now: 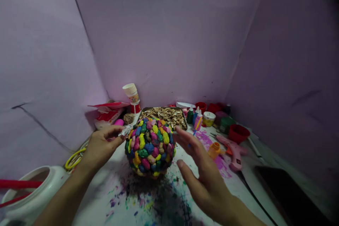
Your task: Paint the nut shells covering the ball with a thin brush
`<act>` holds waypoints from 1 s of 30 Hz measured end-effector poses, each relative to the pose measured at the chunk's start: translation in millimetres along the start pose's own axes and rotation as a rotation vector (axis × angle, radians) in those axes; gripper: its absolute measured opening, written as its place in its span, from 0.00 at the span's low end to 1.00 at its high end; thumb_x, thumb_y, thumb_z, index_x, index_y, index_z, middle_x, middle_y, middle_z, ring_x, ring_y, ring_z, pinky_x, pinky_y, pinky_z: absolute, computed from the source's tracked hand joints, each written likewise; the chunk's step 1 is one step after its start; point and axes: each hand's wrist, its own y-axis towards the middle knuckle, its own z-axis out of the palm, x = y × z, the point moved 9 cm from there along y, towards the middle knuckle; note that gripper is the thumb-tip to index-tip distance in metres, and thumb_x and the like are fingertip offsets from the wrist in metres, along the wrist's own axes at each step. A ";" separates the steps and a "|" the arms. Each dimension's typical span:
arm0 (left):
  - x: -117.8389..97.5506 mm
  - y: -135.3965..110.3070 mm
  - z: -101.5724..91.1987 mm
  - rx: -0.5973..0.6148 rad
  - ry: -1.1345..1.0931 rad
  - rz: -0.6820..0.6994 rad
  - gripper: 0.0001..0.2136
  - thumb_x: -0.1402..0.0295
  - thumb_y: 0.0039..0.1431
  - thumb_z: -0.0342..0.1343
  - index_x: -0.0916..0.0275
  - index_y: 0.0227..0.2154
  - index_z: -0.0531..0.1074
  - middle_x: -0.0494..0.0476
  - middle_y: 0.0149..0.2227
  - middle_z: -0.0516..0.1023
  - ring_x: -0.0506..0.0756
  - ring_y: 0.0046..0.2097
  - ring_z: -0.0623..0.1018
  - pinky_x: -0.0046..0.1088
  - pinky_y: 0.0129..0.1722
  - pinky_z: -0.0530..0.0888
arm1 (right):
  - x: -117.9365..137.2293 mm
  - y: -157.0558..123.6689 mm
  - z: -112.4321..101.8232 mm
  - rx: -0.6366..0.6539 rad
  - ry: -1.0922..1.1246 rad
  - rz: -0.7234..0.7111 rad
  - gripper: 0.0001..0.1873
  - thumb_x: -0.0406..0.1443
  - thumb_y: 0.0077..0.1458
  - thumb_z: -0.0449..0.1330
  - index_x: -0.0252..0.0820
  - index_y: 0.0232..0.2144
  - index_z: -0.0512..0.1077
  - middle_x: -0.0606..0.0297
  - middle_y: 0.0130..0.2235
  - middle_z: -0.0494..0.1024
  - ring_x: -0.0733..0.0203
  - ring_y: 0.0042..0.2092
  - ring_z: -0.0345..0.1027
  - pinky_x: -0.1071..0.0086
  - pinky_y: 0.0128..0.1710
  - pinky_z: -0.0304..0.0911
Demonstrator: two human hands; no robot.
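A ball covered in painted peanut shells [150, 148], in pink, yellow, blue, green and orange, is in the middle of the view, above the paint-stained table. My left hand [104, 144] is at its upper left side, thumb and fingers pinched on a crumpled white strip [126, 130] that reaches the ball. On the other side, my right hand [201, 173] has thumb and fingers apart, close to the ball's right edge. Whether its fingertips touch the shells I cannot tell. A thin yellow and blue stick [197, 125] shows just beyond the right fingers.
Behind the ball is a tray [185, 114] of peanut shells. Stacked paper cups [131, 93] stand back left, paint bottles [198, 123] back right. A pink glue gun [234, 150], an orange bottle [214, 150], a dark phone [286, 190] and a white jar [53, 176] flank my arms.
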 end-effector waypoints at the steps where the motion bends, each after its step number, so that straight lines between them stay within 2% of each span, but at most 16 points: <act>1: -1.6 -0.4 0.7 -0.003 0.051 0.021 0.16 0.57 0.35 0.64 0.59 0.28 0.80 0.55 0.29 0.81 0.57 0.33 0.76 0.30 0.31 0.71 | 4.3 1.4 -9.6 -0.043 -0.014 -0.006 0.31 0.29 0.63 0.52 0.60 0.64 0.52 0.65 0.65 0.62 0.57 0.65 0.58 0.56 0.65 0.56; 5: -3.8 -0.8 5.7 0.021 0.215 0.067 0.17 0.54 0.38 0.60 0.58 0.29 0.80 0.54 0.28 0.81 0.58 0.32 0.76 0.32 0.33 0.70 | 16.1 5.6 -53.1 -0.248 -0.008 0.014 0.19 0.33 0.65 0.53 0.57 0.56 0.65 0.65 0.59 0.72 0.57 0.59 0.67 0.56 0.59 0.64; 8: -3.5 -0.9 7.7 0.017 0.288 0.102 0.16 0.54 0.40 0.58 0.57 0.29 0.80 0.54 0.29 0.82 0.58 0.33 0.77 0.32 0.34 0.70 | 4.9 7.6 -64.4 -0.273 -0.046 0.110 0.13 0.36 0.64 0.54 0.51 0.50 0.70 0.61 0.53 0.77 0.54 0.54 0.72 0.53 0.56 0.68; 11: -6.0 -2.3 3.3 -0.049 0.323 0.141 0.14 0.56 0.42 0.57 0.56 0.30 0.80 0.53 0.30 0.83 0.58 0.33 0.77 0.31 0.34 0.70 | -20.1 9.0 -50.2 -0.170 -0.014 0.220 0.13 0.36 0.62 0.54 0.44 0.48 0.69 0.54 0.52 0.77 0.51 0.53 0.73 0.51 0.54 0.69; 14: -14.4 -6.8 -1.5 -0.109 0.321 0.174 0.12 0.56 0.42 0.58 0.54 0.29 0.80 0.51 0.30 0.83 0.58 0.33 0.78 0.30 0.34 0.70 | -35.7 7.9 -34.3 -0.114 0.064 0.257 0.15 0.33 0.59 0.53 0.43 0.49 0.66 0.52 0.51 0.77 0.50 0.54 0.73 0.52 0.54 0.70; 18: -30.7 -17.2 -8.0 -0.168 0.260 0.207 0.11 0.57 0.41 0.59 0.53 0.28 0.79 0.51 0.31 0.83 0.59 0.34 0.79 0.32 0.36 0.73 | -32.7 5.2 -24.1 -0.077 0.107 0.234 0.18 0.29 0.58 0.52 0.45 0.51 0.63 0.54 0.55 0.74 0.52 0.57 0.70 0.54 0.56 0.69; 20: -40.1 -24.1 -10.8 -0.174 0.235 0.245 0.10 0.58 0.42 0.60 0.53 0.29 0.79 0.51 0.33 0.83 0.60 0.36 0.79 0.34 0.39 0.74 | -28.5 4.6 -20.8 -0.050 0.119 0.219 0.21 0.28 0.57 0.51 0.45 0.52 0.62 0.54 0.58 0.71 0.53 0.59 0.67 0.53 0.59 0.65; 23: -59.5 -39.2 -15.2 -0.185 0.216 0.385 0.08 0.62 0.48 0.58 0.50 0.32 0.78 0.48 0.37 0.83 0.59 0.42 0.80 0.36 0.46 0.74 | -24.1 6.6 -16.9 -0.034 0.134 0.195 0.24 0.25 0.55 0.50 0.46 0.52 0.61 0.55 0.61 0.67 0.54 0.63 0.62 0.52 0.64 0.58; 26: -79.9 -59.3 -17.3 -0.227 0.247 0.560 0.08 0.65 0.53 0.56 0.48 0.35 0.77 0.46 0.40 0.81 0.58 0.44 0.79 0.37 0.51 0.73 | -19.1 12.2 -8.8 -0.018 0.184 0.171 0.25 0.24 0.53 0.49 0.46 0.52 0.59 0.56 0.61 0.68 0.55 0.63 0.62 0.52 0.64 0.57; 30: -99.2 -79.2 -5.7 -0.242 0.335 0.763 0.09 0.69 0.54 0.58 0.48 0.37 0.76 0.51 0.41 0.81 0.59 0.44 0.78 0.42 0.51 0.72 | -11.0 22.0 7.8 0.020 0.237 0.146 0.25 0.24 0.53 0.49 0.46 0.52 0.58 0.56 0.59 0.70 0.55 0.63 0.61 0.52 0.64 0.58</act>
